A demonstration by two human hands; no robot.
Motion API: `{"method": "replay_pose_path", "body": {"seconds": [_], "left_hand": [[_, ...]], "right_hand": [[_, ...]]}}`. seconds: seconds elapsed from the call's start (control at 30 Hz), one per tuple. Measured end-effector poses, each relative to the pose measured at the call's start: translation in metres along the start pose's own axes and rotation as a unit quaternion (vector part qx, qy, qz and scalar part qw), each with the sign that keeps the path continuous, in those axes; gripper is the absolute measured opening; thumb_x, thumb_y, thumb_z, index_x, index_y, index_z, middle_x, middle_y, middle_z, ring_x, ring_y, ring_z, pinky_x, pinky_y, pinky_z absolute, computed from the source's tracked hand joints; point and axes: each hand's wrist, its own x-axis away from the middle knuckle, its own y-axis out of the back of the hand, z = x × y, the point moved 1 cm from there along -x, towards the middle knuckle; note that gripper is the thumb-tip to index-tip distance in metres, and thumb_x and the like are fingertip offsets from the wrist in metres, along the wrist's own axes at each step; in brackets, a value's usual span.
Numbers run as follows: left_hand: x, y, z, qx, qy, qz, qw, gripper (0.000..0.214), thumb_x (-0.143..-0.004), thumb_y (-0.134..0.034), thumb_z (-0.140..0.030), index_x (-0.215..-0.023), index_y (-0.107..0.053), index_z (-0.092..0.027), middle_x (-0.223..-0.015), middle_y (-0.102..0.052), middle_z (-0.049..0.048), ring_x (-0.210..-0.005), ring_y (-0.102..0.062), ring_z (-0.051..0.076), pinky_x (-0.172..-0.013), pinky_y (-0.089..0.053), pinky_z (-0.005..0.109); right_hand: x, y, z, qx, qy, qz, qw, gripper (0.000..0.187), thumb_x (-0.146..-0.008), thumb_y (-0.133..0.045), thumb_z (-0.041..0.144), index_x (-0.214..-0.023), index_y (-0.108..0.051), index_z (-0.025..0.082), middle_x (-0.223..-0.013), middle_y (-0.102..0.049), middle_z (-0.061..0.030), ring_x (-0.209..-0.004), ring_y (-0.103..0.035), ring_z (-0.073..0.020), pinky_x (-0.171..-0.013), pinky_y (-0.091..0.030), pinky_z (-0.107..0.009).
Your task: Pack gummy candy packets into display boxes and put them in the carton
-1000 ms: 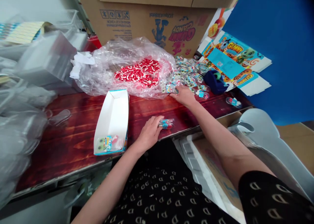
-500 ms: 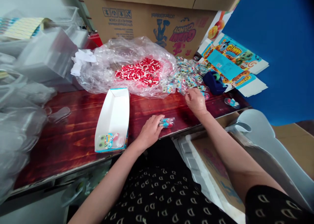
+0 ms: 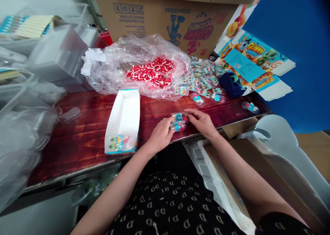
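My left hand (image 3: 160, 134) is closed around the left end of some small clear candy packs (image 3: 178, 127) with blue labels and red and white pieces, just above the table's front edge. Against their far side lies another candy pack (image 3: 179, 116), its right end pinched by the fingers of my right hand (image 3: 202, 123). To the left of my hands stands a long white open-topped box (image 3: 124, 113) with blue edges. A candy pack (image 3: 119, 143) sits inside its near end.
Behind is a clear bag (image 3: 108, 71) of red and white gummies beside a heap of candy packs (image 3: 203, 78). A blue tape dispenser (image 3: 232, 85) and flattened printed carton (image 3: 250, 61) are at right. Clear plastic containers (image 3: 55, 54) crowd the left; a large cardboard box (image 3: 154, 22) stands behind.
My right hand has come from the heap toward my left hand, bringing a candy pack against the ones held there. The view has shifted slightly.
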Motion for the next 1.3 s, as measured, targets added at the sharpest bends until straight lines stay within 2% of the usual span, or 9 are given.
{"method": "replay_pose_path", "body": {"seconds": [0.17,0.33,0.43,0.6,0.77,0.97,1.07,1.17,1.3], "left_hand": [[0.001,0.001,-0.002,-0.003,-0.019,-0.021,1.0,0.048,-0.087,-0.055,-0.013,-0.132,-0.041,-0.021,-0.137,-0.046,0.0149,-0.129,-0.048,0.029,-0.108,-0.045,0.051],[0.003,0.002,-0.006,-0.015,-0.012,-0.036,0.999,0.049,-0.087,-0.057,-0.013,-0.132,-0.041,-0.024,-0.138,-0.042,0.0144,-0.132,-0.046,0.029,-0.107,-0.046,0.051],[0.003,0.001,-0.006,-0.026,-0.016,-0.041,0.999,0.05,-0.086,-0.056,-0.01,-0.132,-0.04,-0.022,-0.148,-0.033,0.0162,-0.141,-0.036,0.031,-0.113,-0.04,0.054],[0.002,-0.001,-0.004,-0.01,-0.038,-0.054,0.998,0.061,-0.087,-0.055,-0.012,-0.14,-0.025,-0.02,-0.159,-0.017,0.0212,-0.15,-0.021,0.032,-0.119,-0.03,0.057],[0.001,-0.004,-0.001,0.009,-0.025,-0.032,0.999,0.075,-0.088,-0.055,-0.015,-0.148,-0.011,-0.02,-0.159,-0.02,0.0217,-0.15,-0.023,0.031,-0.121,-0.028,0.056],[0.0,-0.002,-0.002,0.001,-0.019,-0.007,1.0,0.06,-0.088,-0.054,-0.016,-0.143,-0.03,-0.016,-0.143,-0.043,0.0198,-0.135,-0.045,0.031,-0.113,-0.039,0.054],[-0.001,-0.001,-0.002,-0.005,-0.021,-0.008,1.0,0.051,-0.088,-0.053,-0.015,-0.138,-0.038,-0.015,-0.133,-0.051,0.0182,-0.126,-0.05,0.029,-0.109,-0.044,0.051],[-0.001,-0.001,-0.001,-0.009,-0.023,-0.01,1.0,0.049,-0.088,-0.053,-0.015,-0.136,-0.04,-0.015,-0.131,-0.052,0.0169,-0.124,-0.051,0.028,-0.107,-0.044,0.049],[-0.002,-0.001,0.0,-0.009,-0.024,-0.011,1.0,0.048,-0.089,-0.052,-0.016,-0.136,-0.04,-0.017,-0.131,-0.052,0.0158,-0.124,-0.051,0.027,-0.107,-0.044,0.049]], "right_hand": [[0.009,0.003,0.003,-0.018,0.006,0.075,0.997,0.021,-0.081,-0.061,0.028,-0.099,-0.069,0.022,-0.095,-0.074,-0.0019,-0.087,-0.069,-0.0172,-0.086,-0.055,-0.034],[0.011,0.001,0.002,0.0,0.01,0.043,0.999,0.02,-0.079,-0.058,0.024,-0.097,-0.066,0.021,-0.09,-0.072,-0.0021,-0.08,-0.067,-0.0162,-0.079,-0.055,-0.032],[0.013,0.0,0.003,0.017,0.018,0.036,0.999,0.019,-0.078,-0.056,0.021,-0.095,-0.066,0.021,-0.086,-0.071,-0.0013,-0.076,-0.066,-0.0153,-0.076,-0.054,-0.031],[0.013,-0.001,0.003,0.023,0.029,0.044,0.998,0.021,-0.079,-0.055,0.02,-0.096,-0.067,0.021,-0.087,-0.072,-0.001,-0.077,-0.066,-0.0153,-0.075,-0.053,-0.03],[0.016,-0.007,0.006,0.031,0.032,0.03,0.999,0.023,-0.082,-0.055,0.024,-0.098,-0.071,0.021,-0.094,-0.075,-0.0024,-0.085,-0.07,-0.0174,-0.084,-0.055,-0.033],[0.009,0.006,0.012,0.047,0.057,0.101,0.992,0.029,-0.085,-0.056,0.028,-0.107,-0.074,0.026,-0.109,-0.075,-0.0012,-0.101,-0.07,-0.0194,-0.095,-0.053,-0.036],[-0.017,0.029,0.004,0.138,0.072,0.016,0.988,0.03,-0.088,-0.054,0.031,-0.109,-0.074,0.024,-0.111,-0.075,-0.005,-0.105,-0.069,-0.023,-0.098,-0.051,-0.04],[-0.05,0.047,-0.013,0.304,0.079,-0.09,0.945,0.036,-0.088,-0.055,0.033,-0.115,-0.071,0.016,-0.112,-0.073,-0.0146,-0.107,-0.066,-0.0303,-0.098,-0.049,-0.046],[-0.076,0.05,-0.034,0.434,0.066,-0.06,0.896,0.044,-0.082,-0.064,0.031,-0.122,-0.067,0.013,-0.114,-0.071,-0.019,-0.107,-0.064,-0.0333,-0.096,-0.048,-0.047]]}}
